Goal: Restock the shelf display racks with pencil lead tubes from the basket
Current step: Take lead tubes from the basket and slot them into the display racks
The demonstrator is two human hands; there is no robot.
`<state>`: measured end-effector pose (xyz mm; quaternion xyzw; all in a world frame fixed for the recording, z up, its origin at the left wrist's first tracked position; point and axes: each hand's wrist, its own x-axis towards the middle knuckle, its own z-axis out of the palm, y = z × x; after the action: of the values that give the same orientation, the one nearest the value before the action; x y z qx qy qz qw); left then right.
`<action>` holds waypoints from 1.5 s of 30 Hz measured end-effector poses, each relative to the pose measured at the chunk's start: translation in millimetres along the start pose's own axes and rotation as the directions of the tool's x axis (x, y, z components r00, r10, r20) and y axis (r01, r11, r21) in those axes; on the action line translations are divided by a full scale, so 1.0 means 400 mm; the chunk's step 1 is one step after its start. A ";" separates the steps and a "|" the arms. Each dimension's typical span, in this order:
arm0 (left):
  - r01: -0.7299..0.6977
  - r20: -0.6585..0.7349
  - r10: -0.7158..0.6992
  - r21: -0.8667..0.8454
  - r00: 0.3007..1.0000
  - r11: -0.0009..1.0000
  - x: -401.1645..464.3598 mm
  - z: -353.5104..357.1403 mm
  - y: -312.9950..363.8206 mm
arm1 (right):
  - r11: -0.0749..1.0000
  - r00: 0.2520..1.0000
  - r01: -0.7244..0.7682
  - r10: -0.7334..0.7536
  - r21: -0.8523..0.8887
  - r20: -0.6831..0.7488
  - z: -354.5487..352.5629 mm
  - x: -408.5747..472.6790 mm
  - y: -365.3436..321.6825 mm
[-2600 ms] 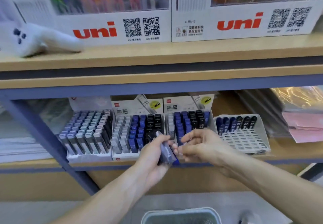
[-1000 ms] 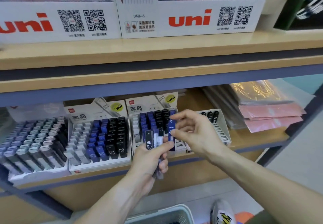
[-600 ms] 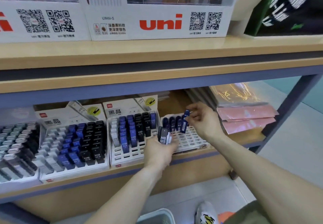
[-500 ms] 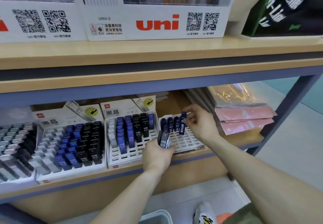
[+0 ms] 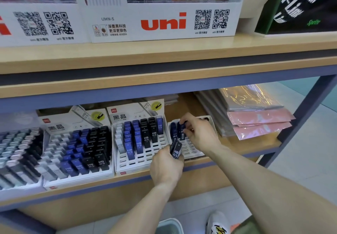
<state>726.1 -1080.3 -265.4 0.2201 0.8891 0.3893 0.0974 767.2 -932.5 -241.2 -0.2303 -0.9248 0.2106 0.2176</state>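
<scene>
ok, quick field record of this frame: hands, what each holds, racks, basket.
left hand: grips a small bunch of lead tubes, front one black, marked HB 0.5
right hand: pinches a dark blue tube at the back row of the rightmost rack
rightmost rack: mostly empty slots, a few dark tubes at the back
middle rack: partly filled, white, blue and black tubes; front rows empty
left rack: nearly full
basket: only its rim shows at the bottom edge; contents not visible
</scene>
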 end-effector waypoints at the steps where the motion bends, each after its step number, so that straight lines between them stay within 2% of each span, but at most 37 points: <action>1: -0.003 0.000 0.003 -0.005 1.000 1.000 0.000 0.000 -0.001 | 1.000 1.000 0.008 -0.008 -0.001 0.012 0.000 0.000 0.000; 10: 0.016 0.009 -0.016 -0.038 1.000 0.999 0.000 0.003 -0.004 | 1.000 0.999 0.005 -0.005 0.003 0.046 0.011 -0.005 -0.004; 20: 0.074 0.038 -0.072 -0.057 0.997 0.996 -0.003 -0.005 0.005 | 0.996 0.992 -0.087 0.087 0.006 -0.097 0.032 -0.004 -0.013; 23: 0.144 0.128 -0.116 -0.235 0.985 0.961 -0.002 -0.007 0.002 | 0.991 0.989 -0.129 0.127 -0.031 -0.074 0.020 -0.018 -0.019; 25: 0.201 0.230 -0.108 -0.433 0.967 0.879 -0.006 -0.027 0.001 | 0.984 0.980 -0.168 0.160 -0.060 -0.115 0.002 -0.031 -0.019; 27: 0.298 0.377 -0.090 -0.541 0.922 0.786 -0.014 -0.063 -0.009 | 0.971 0.961 -0.239 0.234 -0.016 -0.147 -0.012 -0.043 -0.027; 29: 0.421 0.522 -0.095 -0.553 0.848 0.719 -0.025 -0.116 -0.026 | 0.924 0.925 -0.375 0.379 0.076 -0.032 -0.017 -0.059 -0.051; 32: 0.570 0.620 -0.127 -0.595 0.774 0.567 -0.037 -0.197 -0.056 | 0.710 0.776 -0.627 0.535 0.320 0.333 -0.009 -0.099 -0.121; 34: 0.635 0.645 -0.163 -0.619 0.747 0.462 -0.042 -0.243 -0.076 | 0.579 0.710 -0.701 0.506 0.416 0.490 -0.012 -0.120 -0.178; 37: 0.687 0.671 -0.189 -0.635 0.717 0.355 -0.045 -0.308 -0.107 | 0.448 0.667 -0.741 0.401 0.501 0.628 -0.012 -0.130 -0.262; 40: 0.711 0.677 -0.233 -0.615 0.698 0.341 -0.054 -0.350 -0.149 | 0.423 0.655 -0.740 0.278 0.522 0.703 0.005 -0.140 -0.335; 43: 0.717 0.664 -0.277 -0.611 0.695 0.334 -0.056 -0.362 -0.173 | 0.487 0.653 -0.716 0.212 0.500 0.728 0.033 -0.151 -0.381; 45: 0.726 0.673 -0.275 -0.617 0.687 0.303 -0.051 -0.359 -0.172 | 0.546 0.666 -0.691 0.224 0.474 0.712 0.051 -0.149 -0.391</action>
<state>672.8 -1224.2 -218.7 -0.0761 0.5450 0.6587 0.5132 752.1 -1095.2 -199.5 -0.2984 -0.6841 0.6622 -0.0675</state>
